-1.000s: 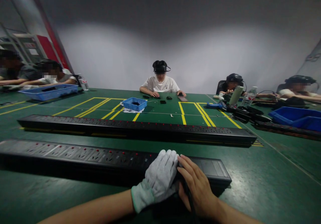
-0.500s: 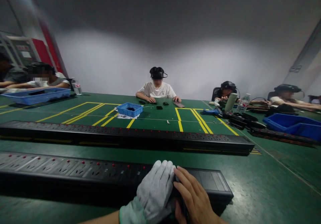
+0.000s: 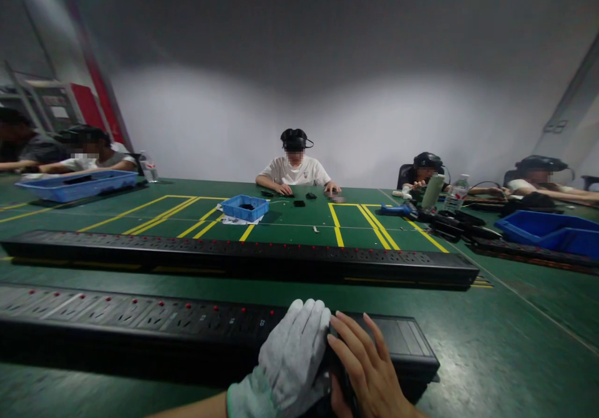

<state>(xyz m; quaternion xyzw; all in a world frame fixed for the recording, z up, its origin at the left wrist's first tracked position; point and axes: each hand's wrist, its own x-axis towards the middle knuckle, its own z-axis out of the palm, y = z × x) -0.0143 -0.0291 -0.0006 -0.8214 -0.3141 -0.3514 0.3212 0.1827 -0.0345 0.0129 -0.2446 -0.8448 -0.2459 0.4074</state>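
My left hand (image 3: 294,359), in a pale grey work glove with a green-edged cuff, lies with its fingers pressed together over the near side of a long black power strip (image 3: 159,321). Bare, my right hand (image 3: 367,365) sits against it, fingers bent forward and one finger lifted. Its thumb shows below, with a dark object (image 3: 344,374) between thumb and fingers. Both hands seem closed around this object, mostly hidden by them, so its kind is unclear. Red buttons or lights and slotted sockets line the strip's top.
A second long black power strip (image 3: 243,262) lies parallel behind. Farther off are a small blue bin (image 3: 244,213), a long blue tray (image 3: 77,190), a deep blue bin (image 3: 552,234), dark tools (image 3: 456,224) and a bottle (image 3: 457,193). Several people sit around the green table (image 3: 496,318).
A finger of my right hand has lifted away from the others. Both hands stay together at the same place on the strip, while the whole view has shifted slightly.
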